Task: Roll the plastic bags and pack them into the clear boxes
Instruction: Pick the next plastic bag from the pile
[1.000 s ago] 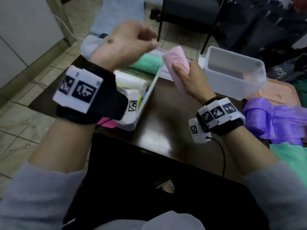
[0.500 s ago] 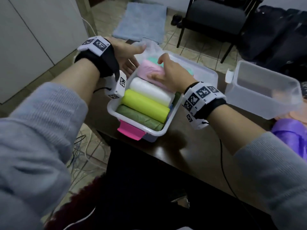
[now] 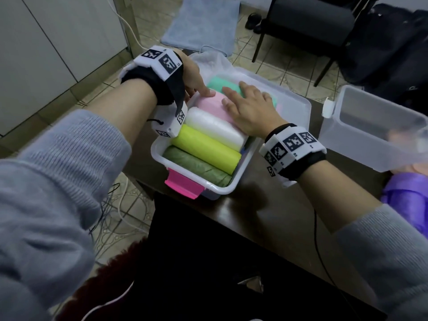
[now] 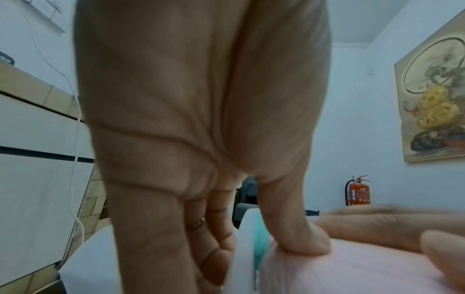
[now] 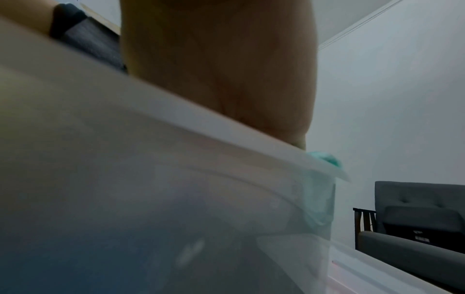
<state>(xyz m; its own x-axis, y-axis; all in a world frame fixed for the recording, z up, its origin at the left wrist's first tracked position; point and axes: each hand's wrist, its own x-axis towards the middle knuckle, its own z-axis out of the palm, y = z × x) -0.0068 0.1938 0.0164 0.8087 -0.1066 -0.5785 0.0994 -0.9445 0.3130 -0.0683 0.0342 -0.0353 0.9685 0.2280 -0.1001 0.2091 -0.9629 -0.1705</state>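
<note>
Rolled plastic bags, dark green [image 3: 199, 169], yellow [image 3: 206, 150], white [image 3: 215, 127], pink [image 3: 212, 104] and mint [image 3: 220, 83], lie side by side in a clear box [image 3: 238, 177] on the dark tabletop [image 3: 266, 205]. Right hand [image 3: 250, 110] lies flat on the pink roll with straight fingers [image 3: 231, 92]. Left hand [image 3: 193, 77] grips the box's rim, its thumb pressing the pink roll's end; a second clear box [image 3: 370, 126] stands apart to the right.
</note>
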